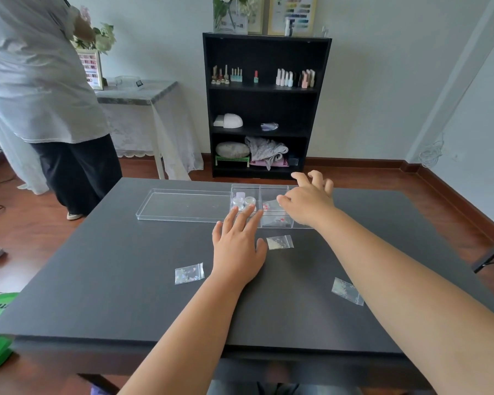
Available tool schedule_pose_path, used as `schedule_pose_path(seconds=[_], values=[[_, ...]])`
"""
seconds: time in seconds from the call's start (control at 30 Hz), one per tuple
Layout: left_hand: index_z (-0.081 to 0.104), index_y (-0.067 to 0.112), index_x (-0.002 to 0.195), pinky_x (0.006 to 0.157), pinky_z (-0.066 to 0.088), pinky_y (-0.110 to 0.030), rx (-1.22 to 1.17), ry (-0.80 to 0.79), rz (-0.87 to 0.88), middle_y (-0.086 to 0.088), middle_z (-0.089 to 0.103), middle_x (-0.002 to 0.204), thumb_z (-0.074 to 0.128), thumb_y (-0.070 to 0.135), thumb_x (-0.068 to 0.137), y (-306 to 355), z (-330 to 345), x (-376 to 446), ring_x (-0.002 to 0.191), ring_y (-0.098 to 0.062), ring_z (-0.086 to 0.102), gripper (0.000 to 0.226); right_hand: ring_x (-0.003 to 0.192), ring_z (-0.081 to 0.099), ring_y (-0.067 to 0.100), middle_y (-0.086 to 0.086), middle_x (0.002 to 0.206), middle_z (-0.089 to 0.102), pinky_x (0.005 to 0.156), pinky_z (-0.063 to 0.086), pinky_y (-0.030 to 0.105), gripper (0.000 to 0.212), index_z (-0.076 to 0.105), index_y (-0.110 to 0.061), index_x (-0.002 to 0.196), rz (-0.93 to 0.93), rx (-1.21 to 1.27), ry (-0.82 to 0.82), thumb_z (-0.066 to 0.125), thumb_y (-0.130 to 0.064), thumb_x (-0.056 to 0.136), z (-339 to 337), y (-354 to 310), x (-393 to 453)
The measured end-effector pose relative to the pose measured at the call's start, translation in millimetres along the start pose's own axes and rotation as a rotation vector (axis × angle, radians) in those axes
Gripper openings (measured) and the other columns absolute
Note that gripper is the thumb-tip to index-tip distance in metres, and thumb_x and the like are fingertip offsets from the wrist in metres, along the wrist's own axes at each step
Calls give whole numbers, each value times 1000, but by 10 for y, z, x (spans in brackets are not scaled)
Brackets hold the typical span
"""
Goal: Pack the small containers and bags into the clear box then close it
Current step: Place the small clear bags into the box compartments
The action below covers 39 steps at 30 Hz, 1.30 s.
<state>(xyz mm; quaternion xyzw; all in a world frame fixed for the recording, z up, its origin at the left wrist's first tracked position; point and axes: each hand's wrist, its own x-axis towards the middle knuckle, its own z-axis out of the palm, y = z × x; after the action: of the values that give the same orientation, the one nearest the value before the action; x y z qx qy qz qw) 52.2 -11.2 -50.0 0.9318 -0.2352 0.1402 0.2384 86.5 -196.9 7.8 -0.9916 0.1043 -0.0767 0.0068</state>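
- Nearest the camera, three small clear plastic zip bags of pale glittery bits lay loose on the dark grey table (103, 280): one at the left (189, 273), one by the right forearm (347, 291), and one just below the box (279, 242). These were, by my reading, not yet packed.
- The left hand (238, 246) rested flat on the table, fingers spread and grasping nothing, its fingertips at the near wall of the box.
- The right hand (308, 199) hovered over the box's middle compartment with fingers loosely splayed; it seemed released, with nothing pinched.
- The clear, divided acrylic box (274, 187) stood open at the table's far side, holding small round clear jars (244, 201) in its left compartment and bags with red specks (271, 212) in the middle one.
- The flat clear lid (183, 205) lay beside the box at its left, so closing remained to be done.
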Motion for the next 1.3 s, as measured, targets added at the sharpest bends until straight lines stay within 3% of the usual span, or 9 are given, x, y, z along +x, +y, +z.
schedule_pose_path(seconds=[0.1, 0.27, 0.5, 0.67, 0.83, 0.97, 1.07, 1.2, 1.3], values=[[29, 36, 145, 116, 9, -47, 1, 1, 1, 8, 26, 156, 48, 33, 88, -8, 4, 2, 146, -20, 11, 60, 135, 8, 26, -2, 155, 24, 106, 5, 49, 64, 75, -22, 90, 1, -34, -86, 18, -53, 94, 50, -12, 15], [30, 36, 144, 116, 9, -47, 0, -7, 5, 7, 27, 156, 47, 33, 88, -9, 2, -3, 146, -20, 12, 59, 132, 13, 24, -4, 151, 32, 103, 11, 45, 45, 73, -35, 96, 45, 102, -76, 29, -42, 92, 53, 7, -35], [48, 32, 134, 112, 17, -44, -91, 142, -13, 8, 41, 148, 56, 28, 85, -38, -124, -165, 141, -21, 25, 49, 117, 41, 18, -11, 122, 55, 94, 35, 37, 25, 70, -45, 89, 136, 666, 123, 48, -32, 91, -36, 270, -678], [65, 32, 112, 93, 29, -40, -61, 250, 13, 9, 59, 120, 57, 29, 83, -165, -393, -456, 120, -25, 44, 30, 76, 58, 0, -14, 90, 65, 66, 42, 18, 14, 71, -42, 87, 166, 888, 36, 63, -30, 84, -111, 632, -1302], [63, 40, 116, 87, 33, -37, 15, -25, -106, 10, 58, 112, 56, 39, 89, -490, -756, -635, 107, -23, 48, 28, 80, 62, 5, -14, 92, 65, 69, 45, 21, 20, 70, -40, 92, 213, 721, -224, 77, -36, 74, -92, 888, -1666], [56, 38, 128, 95, 39, -38, 85, -296, -212, 9, 52, 120, 56, 48, 88, -791, -953, -728, 112, -24, 45, 42, 87, 55, 0, -16, 99, 56, 66, 38, 17, 25, 69, -39, 93, 189, 608, -202, 80, -38, 71, -12, 907, -1838], [64, 31, 121, 95, 41, -36, 26, -268, -206, 8, 54, 116, 64, 39, 86, -837, -967, -776, 108, -23, 50, 36, 86, 53, 0, -14, 99, 55, 63, 35, 16, 20, 72, -36, 86, 212, 662, -121, 82, -30, 70, 45, 870, -1881], [70, 35, 95, 74, 42, -24, -114, -184, -208, 10, 57, 97, 73, 30, 80, -764, -935, -786, 81, -5, 58, 16, 82, 54, 2, -13, 93, 59, 61, 36, 20, 16, 70, -33, 72, 241, 750, -89, 82, -25, 68, 102, 865, -1888], [62, 40, 79, 63, 39, -18, -168, -143, -249, 17, 60, 84, 78, 26, 75, -726, -902, -763, 71, 0, 58, 21, 66, 56, 3, -13, 74, 64, 57, 39, 22, 16, 67, -32, 70, 234, 857, -43, 80, -23, 69, 167, 874, -1897]])
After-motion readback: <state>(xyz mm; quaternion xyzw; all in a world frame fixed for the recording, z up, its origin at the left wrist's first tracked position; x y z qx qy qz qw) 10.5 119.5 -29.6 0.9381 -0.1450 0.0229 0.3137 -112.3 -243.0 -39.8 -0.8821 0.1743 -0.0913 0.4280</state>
